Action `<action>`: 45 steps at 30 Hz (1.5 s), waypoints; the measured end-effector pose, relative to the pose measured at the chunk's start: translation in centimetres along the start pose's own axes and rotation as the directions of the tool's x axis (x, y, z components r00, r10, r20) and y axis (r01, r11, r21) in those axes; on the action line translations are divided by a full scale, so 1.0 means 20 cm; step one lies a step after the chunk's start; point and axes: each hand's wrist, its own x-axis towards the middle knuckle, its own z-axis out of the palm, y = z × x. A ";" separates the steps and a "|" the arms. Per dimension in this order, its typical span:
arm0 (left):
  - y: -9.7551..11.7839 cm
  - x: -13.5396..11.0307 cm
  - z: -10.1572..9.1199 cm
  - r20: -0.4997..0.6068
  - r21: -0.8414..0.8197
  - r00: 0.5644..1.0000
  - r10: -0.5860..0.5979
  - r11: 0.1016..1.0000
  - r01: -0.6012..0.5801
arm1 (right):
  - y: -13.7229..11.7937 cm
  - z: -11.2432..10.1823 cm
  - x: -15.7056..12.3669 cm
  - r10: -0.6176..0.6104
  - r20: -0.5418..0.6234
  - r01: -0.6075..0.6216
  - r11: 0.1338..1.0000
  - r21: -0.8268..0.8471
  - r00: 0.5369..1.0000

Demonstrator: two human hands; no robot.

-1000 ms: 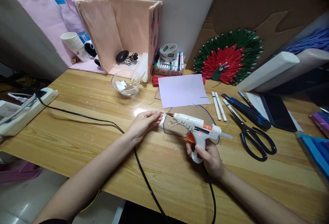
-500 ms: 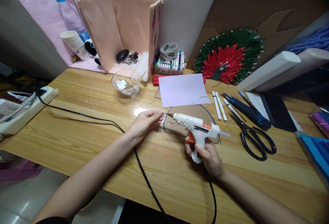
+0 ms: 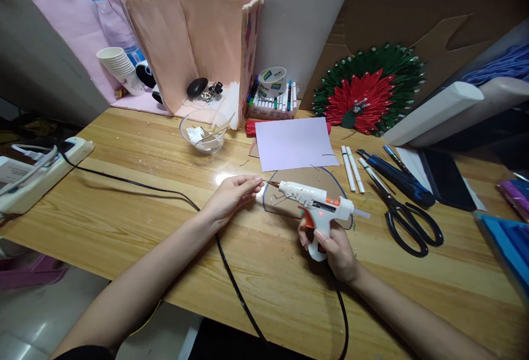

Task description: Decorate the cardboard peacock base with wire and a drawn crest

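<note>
My right hand (image 3: 333,252) is wrapped around the handle of a white hot glue gun (image 3: 309,197) with orange parts, a lit red light and a clear glue stick poking out of its back. The gun's nozzle points left at my left hand (image 3: 233,197). Thumb and fingers of that hand are pinched together right at the nozzle tip, on something too thin to make out. Under the gun lies a piece of brown cardboard (image 3: 285,211) with a blue outline. Behind it a pale lilac sheet of paper (image 3: 295,142) carries a few thin dark strands.
Black-handled scissors (image 3: 407,230), a utility knife (image 3: 397,178) and two white markers (image 3: 351,170) lie to the right. A clear bowl (image 3: 212,148) stands behind my left hand. A black cable (image 3: 231,277) crosses the table from the power strip (image 3: 53,181). A red-green peacock craft (image 3: 367,92) leans at the back.
</note>
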 end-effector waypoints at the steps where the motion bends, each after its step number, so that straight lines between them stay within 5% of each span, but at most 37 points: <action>1: 0.00 0.00 0.00 -0.001 0.001 1.000 0.001 1.000 -0.001 | 0.00 0.00 0.00 -0.002 -0.003 0.002 1.000 -0.003 1.000; 18: 0.01 -0.01 0.01 0.005 0.004 1.000 0.017 1.000 -0.017 | -0.01 0.00 0.00 0.018 0.003 -0.018 0.999 -0.050 1.000; 26: 0.22 -0.15 -0.10 -0.063 -0.013 0.990 0.127 0.992 -0.128 | -0.13 0.08 0.05 -0.050 -0.034 0.046 0.993 -0.109 0.998; 30: 0.36 -0.35 -0.31 -0.238 0.007 0.938 0.251 0.966 -0.257 | -0.19 0.33 0.25 -0.063 0.049 0.068 0.990 -0.123 0.997; 36: 0.48 -0.63 -0.61 -0.532 0.048 0.760 0.372 0.910 -0.411 | -0.09 1.00 0.67 -0.223 0.106 0.247 0.907 -0.342 0.969; 38: 0.49 -0.69 -0.68 -0.584 0.055 0.711 0.392 0.893 -0.447 | -0.05 1.18 0.78 -0.201 0.092 0.220 0.847 -0.484 0.975; 42: 0.49 -0.77 -0.74 -0.615 0.063 0.666 0.423 0.868 -0.493 | -0.01 1.37 0.92 -0.130 0.066 0.135 0.639 -0.757 0.989; 45: 0.46 -0.79 -0.71 -0.600 0.081 0.679 0.424 0.876 -0.476 | 0.00 1.42 0.98 -0.115 0.056 0.113 0.585 -0.803 0.992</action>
